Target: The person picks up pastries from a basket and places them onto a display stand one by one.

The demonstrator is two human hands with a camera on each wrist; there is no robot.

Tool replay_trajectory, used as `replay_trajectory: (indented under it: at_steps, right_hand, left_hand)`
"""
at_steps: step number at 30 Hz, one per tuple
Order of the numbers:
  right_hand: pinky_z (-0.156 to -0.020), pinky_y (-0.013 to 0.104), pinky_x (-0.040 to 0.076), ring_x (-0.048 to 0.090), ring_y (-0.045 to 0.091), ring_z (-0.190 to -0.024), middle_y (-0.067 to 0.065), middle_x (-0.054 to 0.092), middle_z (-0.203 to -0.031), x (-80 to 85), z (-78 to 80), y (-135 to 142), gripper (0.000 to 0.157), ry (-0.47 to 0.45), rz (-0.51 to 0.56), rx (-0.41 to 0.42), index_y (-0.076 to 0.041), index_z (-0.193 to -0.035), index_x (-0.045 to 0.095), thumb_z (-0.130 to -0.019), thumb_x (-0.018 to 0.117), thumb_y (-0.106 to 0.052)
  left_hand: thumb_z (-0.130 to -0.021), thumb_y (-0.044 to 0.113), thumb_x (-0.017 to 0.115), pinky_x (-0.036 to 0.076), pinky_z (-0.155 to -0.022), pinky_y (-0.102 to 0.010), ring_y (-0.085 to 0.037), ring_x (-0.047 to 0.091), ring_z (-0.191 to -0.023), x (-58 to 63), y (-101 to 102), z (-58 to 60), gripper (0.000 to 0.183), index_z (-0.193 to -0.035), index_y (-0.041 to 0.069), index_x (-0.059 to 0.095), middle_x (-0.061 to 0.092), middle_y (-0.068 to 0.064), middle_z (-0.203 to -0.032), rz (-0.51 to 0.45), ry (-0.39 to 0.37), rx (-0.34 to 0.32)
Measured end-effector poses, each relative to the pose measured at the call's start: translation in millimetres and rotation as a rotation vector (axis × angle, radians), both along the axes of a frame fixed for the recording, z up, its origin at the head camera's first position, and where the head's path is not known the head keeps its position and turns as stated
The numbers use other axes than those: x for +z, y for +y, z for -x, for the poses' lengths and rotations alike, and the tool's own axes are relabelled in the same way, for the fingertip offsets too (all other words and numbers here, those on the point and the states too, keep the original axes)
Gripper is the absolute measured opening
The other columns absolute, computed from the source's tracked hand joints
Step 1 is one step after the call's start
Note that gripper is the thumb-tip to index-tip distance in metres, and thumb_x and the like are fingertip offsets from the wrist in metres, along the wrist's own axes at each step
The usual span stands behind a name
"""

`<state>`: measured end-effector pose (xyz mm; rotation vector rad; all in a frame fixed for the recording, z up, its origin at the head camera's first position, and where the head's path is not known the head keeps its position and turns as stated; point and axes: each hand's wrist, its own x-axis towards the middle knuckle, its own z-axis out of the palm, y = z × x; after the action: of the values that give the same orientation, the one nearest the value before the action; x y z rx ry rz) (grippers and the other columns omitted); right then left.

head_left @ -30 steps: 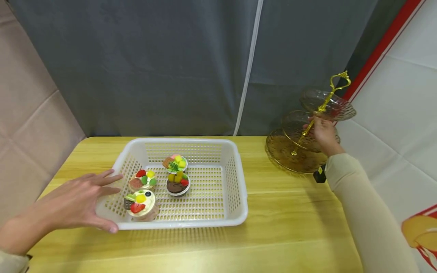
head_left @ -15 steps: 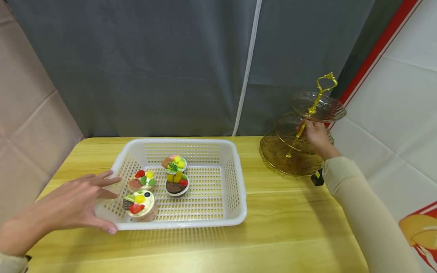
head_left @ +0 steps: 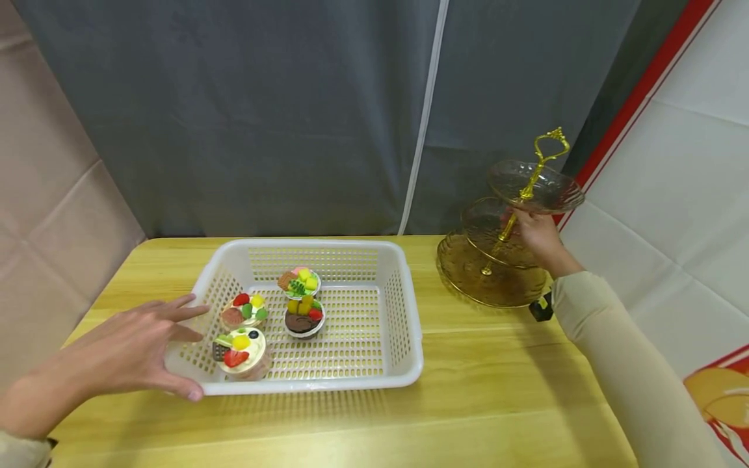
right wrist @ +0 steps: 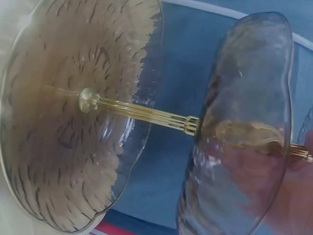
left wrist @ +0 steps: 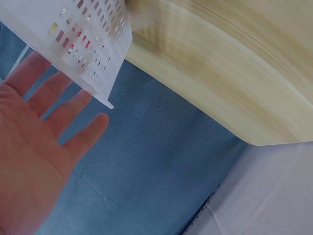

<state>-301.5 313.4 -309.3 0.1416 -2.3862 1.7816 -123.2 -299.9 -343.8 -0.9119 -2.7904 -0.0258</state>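
My right hand (head_left: 539,237) grips the gold post (head_left: 506,229) of a three-tier cake stand between its top and middle plates. The clear plates have gold rims, and the stand leans to the right. In the right wrist view the bottom plate (right wrist: 63,132) and middle plate (right wrist: 244,78) show; the hand is partly seen through the latter. My left hand (head_left: 134,348) rests at the left end of a white plastic basket (head_left: 310,386), fingers spread along its rim. Inside lie a chocolate cupcake (head_left: 303,322), a cupcake with green topping (head_left: 301,281) and two cream-topped cups (head_left: 242,351).
Basket and stand are on a light wooden table (head_left: 468,396). A grey curtain (head_left: 263,130) hangs along its back edge. White fabric with red trim (head_left: 702,162) stands close on the right, and pale padded fabric (head_left: 52,149) on the left.
My right hand has moved the cake stand left and slightly nearer, and it leans less than before. The left hand and the basket have stayed in place.
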Motion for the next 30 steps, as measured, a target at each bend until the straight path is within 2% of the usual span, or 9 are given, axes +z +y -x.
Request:
replay_trajectory:
  at_steps: [2,4,10,16,23,30]
  right_hand:
    - [-0.064,0.022,0.054,0.066,0.001,-0.076,-0.012,0.066,-0.086,1.5,-0.9,-1,0.019,0.0,0.053,0.021,-0.018,-0.107,0.059,-0.107,0.04,-0.023]
    - [-0.062,0.022,0.054,0.066,0.001,-0.074,-0.012,0.068,-0.084,2.7,-1.5,-3,0.019,0.002,0.091,0.051,-0.021,-0.105,0.06,-0.107,0.042,-0.023]
    - [-0.063,0.022,0.054,0.067,0.002,-0.076,-0.014,0.068,-0.085,3.4,-3.8,-7,0.023,0.008,0.056,0.099,-0.028,-0.102,0.061,-0.108,0.04,-0.024]
    - [-0.068,0.023,0.055,0.067,0.003,-0.078,-0.013,0.069,-0.087,2.6,-8.2,-14,0.024,0.029,0.023,0.132,-0.03,-0.101,0.063,-0.108,0.04,-0.025]
    - [-0.071,0.026,0.055,0.068,0.007,-0.081,-0.005,0.071,-0.09,0.0,-10.6,-28,0.025,0.036,0.094,0.174,-0.025,-0.097,0.07,-0.105,0.047,-0.029]
    - [-0.081,0.03,0.054,0.069,0.012,-0.091,-0.005,0.07,-0.097,0.2,-16.3,-38,0.023,0.048,0.023,0.22,-0.026,-0.101,0.066,-0.106,0.045,-0.031]
  left_hand:
    - [-0.052,0.085,0.071,0.052,-0.07,-0.058,-0.048,0.057,-0.118,0.1,0,0.2,0.082,-0.092,0.013,0.08,0.067,-0.014,-0.125,0.0,-0.004,0.002]
    - [-0.052,0.085,0.071,0.052,-0.071,-0.058,-0.048,0.057,-0.118,0.0,0,0.4,0.082,-0.092,0.013,0.08,0.067,-0.014,-0.125,-0.003,-0.003,0.001]
    - [-0.052,0.084,0.072,0.051,-0.074,-0.059,-0.047,0.057,-0.119,0.2,1,1.0,0.082,-0.092,0.013,0.079,0.066,-0.014,-0.127,-0.013,-0.006,0.0]
    - [-0.052,0.084,0.072,0.052,-0.073,-0.058,-0.047,0.057,-0.119,0.1,0,1.3,0.081,-0.092,0.014,0.079,0.066,-0.014,-0.127,-0.016,-0.01,0.002]
    - [-0.052,0.084,0.072,0.052,-0.072,-0.057,-0.047,0.057,-0.119,-0.1,-1,1.4,0.081,-0.091,0.013,0.08,0.067,-0.014,-0.126,-0.011,-0.009,0.005]
    - [-0.052,0.084,0.072,0.052,-0.07,-0.056,-0.046,0.057,-0.119,0.0,-2,1.4,0.081,-0.091,0.013,0.08,0.067,-0.013,-0.126,-0.013,-0.011,0.005]
